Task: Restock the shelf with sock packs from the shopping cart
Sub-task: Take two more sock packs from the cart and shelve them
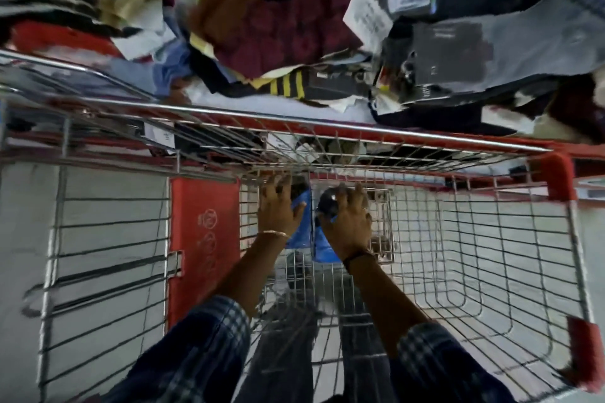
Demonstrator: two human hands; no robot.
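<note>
Both hands reach to the cart's far end: the left hand presses on one blue pack, the right hand closes over a second pack beside it. Beyond the cart's far rim, the shelf is heaped with socks.

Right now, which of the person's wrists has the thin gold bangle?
The left wrist: a thin gold bangle circles it just below the left hand. The right hand has a dark band instead.
</note>
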